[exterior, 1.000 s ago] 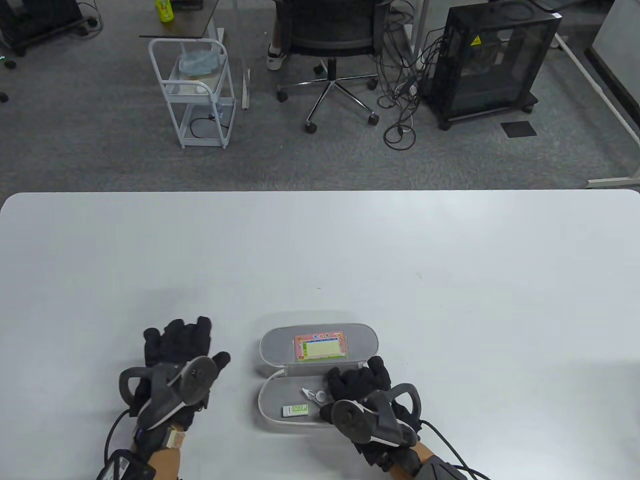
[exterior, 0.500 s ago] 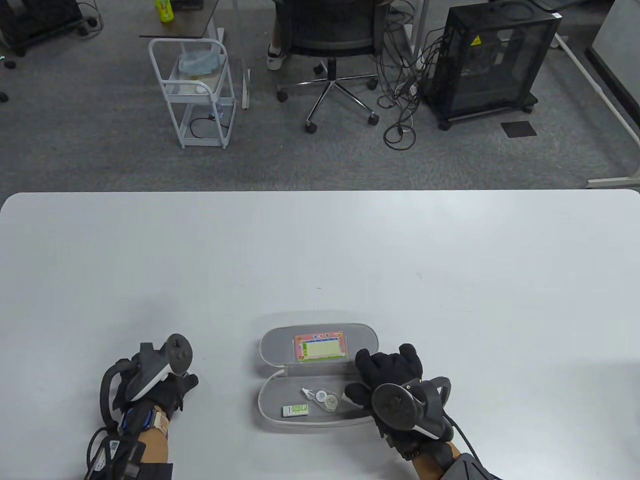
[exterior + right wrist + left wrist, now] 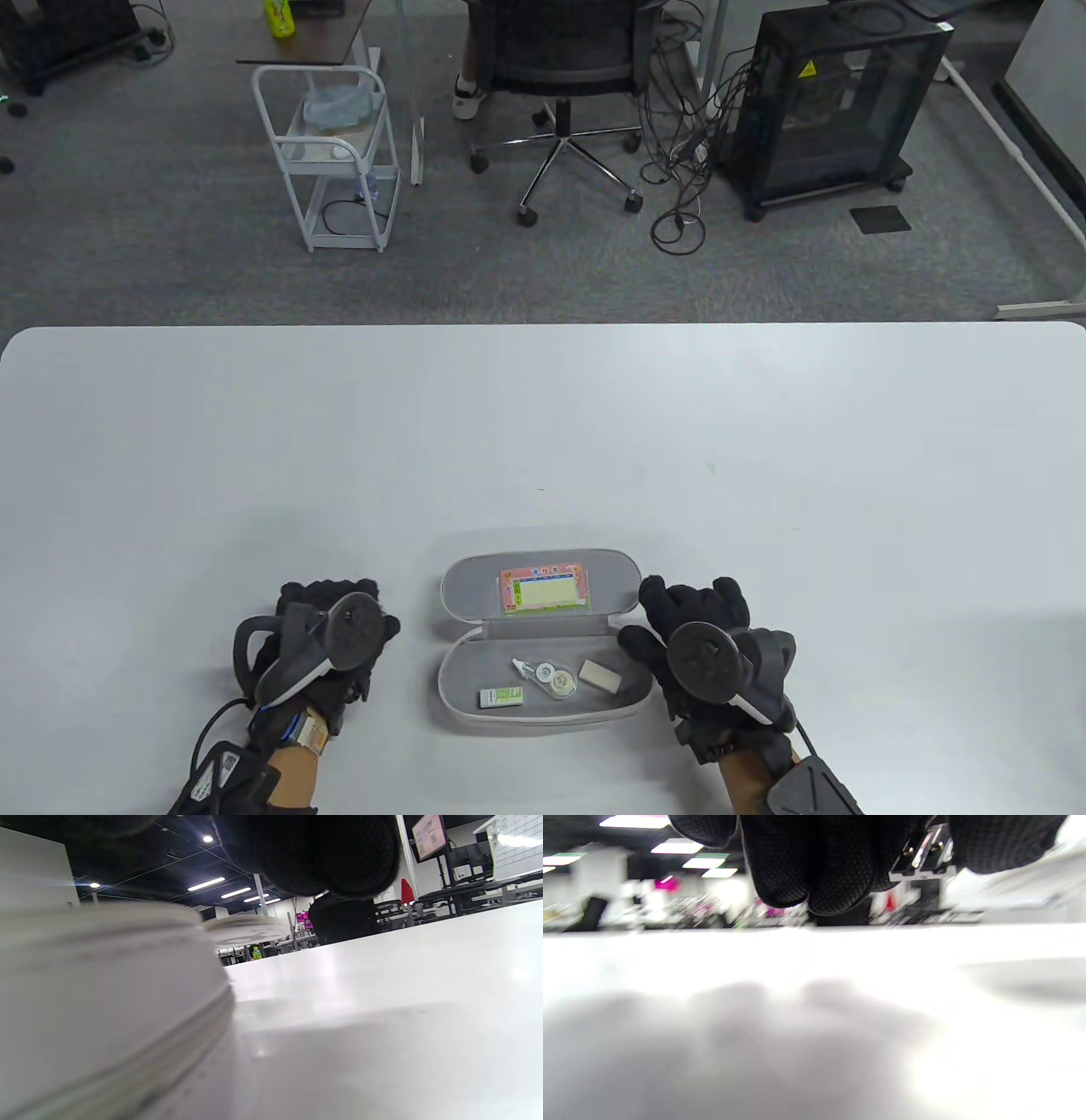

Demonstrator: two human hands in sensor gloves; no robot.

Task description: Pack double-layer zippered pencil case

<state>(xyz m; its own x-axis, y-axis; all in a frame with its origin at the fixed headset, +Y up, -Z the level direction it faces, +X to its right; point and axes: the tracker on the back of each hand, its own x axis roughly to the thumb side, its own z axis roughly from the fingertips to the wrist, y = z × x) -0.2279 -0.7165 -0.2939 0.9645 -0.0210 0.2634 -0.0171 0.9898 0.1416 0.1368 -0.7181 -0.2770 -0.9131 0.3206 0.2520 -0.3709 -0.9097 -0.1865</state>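
The grey pencil case point(image 3: 458, 594) lies open near the table's front edge, a pink and green card in its lid. Its lower tray point(image 3: 454, 679) holds a small green-white item point(image 3: 501, 697), a correction tape point(image 3: 548, 677) and a white eraser point(image 3: 599, 673). My left hand point(image 3: 339, 598) rests on the table left of the case, fingers loosely curled and holding nothing. My right hand point(image 3: 679, 607) sits just right of the case, thumb close to the rim, also holding nothing. The right wrist view shows the case wall point(image 3: 106, 1005) close by on its left.
The white table point(image 3: 543, 424) stretches wide behind the case. Beyond its far edge stand a white cart point(image 3: 335, 161), an office chair point(image 3: 560, 76) and a black cabinet point(image 3: 827, 102) on the floor.
My right hand came out of the lower tray and moved to the case's right side, and the white eraser now lies uncovered in the tray. My left hand drew back, then returned nearer the case.
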